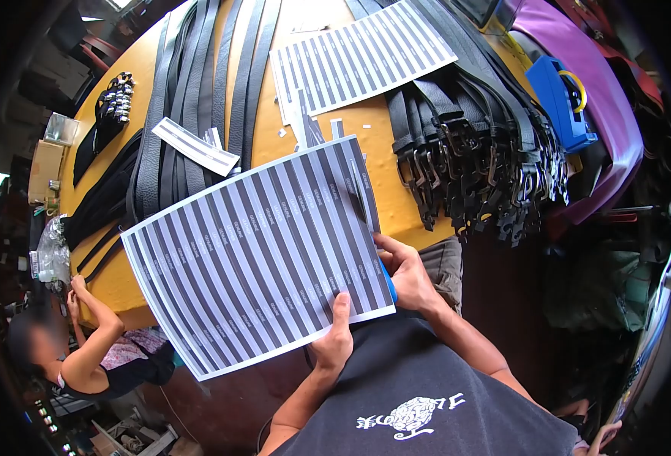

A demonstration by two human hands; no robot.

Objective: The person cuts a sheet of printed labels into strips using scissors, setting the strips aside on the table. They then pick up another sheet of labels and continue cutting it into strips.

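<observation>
A large white sheet with dark printed strips [252, 251] is held up over the table's front edge. My left hand [334, 338] grips its lower edge, thumb on top and fingers hidden beneath. At the sheet's right edge, my right hand [407, 277] has its fingers closed round a blue-handled tool [388, 283], mostly hidden; a dark blade-like part shows above it. Beyond, a second striped sheet [362, 57] lies on the black belts, and a small cut piece of striped sheet [195, 146] rests on the belts at left.
Black belts with metal buckles [479, 159] hang over the yellow table's [419, 234] front edge. A blue box [559, 102] stands at right. More black straps [191, 83] lie at left. Another person [88, 342] is at the lower left, arms at the table edge.
</observation>
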